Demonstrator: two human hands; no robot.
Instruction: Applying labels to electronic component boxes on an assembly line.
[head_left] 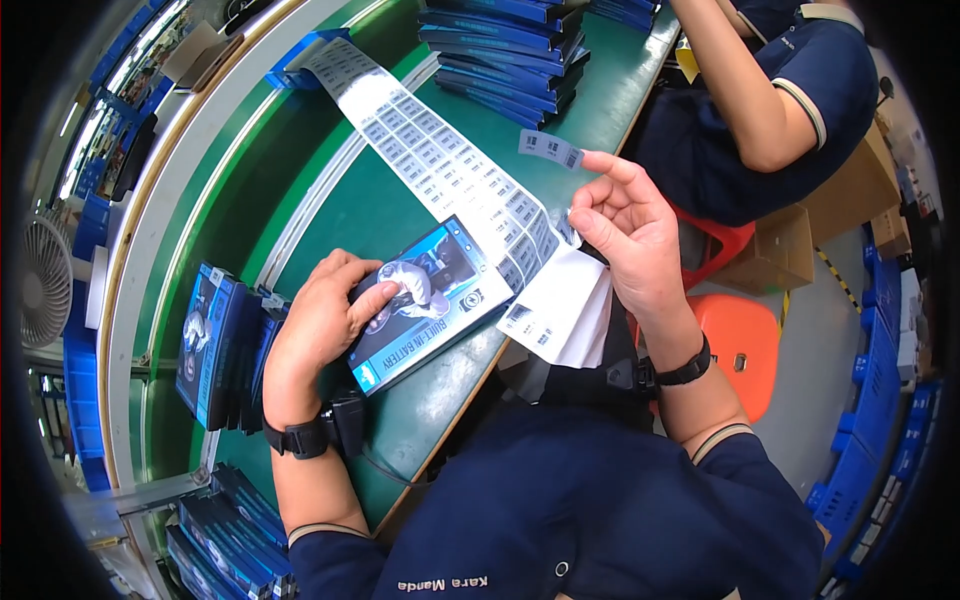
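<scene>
My left hand [325, 305] grips the left side of a flat blue box [420, 295], thumb on its printed top face. The box lies tilted on the green table, close to its front edge. A short strip of silvery labels [548, 148] clings to the index fingertip of my right hand [630, 225], held up off the table. Another small label piece [570, 228] shows by that thumb, partly hidden. Beneath and beside the box runs a long sheet of printed labels [420, 140]. Its folded white end [565, 310] hangs over the table edge near my right wrist.
More blue boxes stand at the left [205, 345], with a tall stack [500, 55] at the far side and others [225, 540] at the lower left. A co-worker's arm [745, 85] is at the upper right. An orange stool [735, 350] stands right of the table [425, 430].
</scene>
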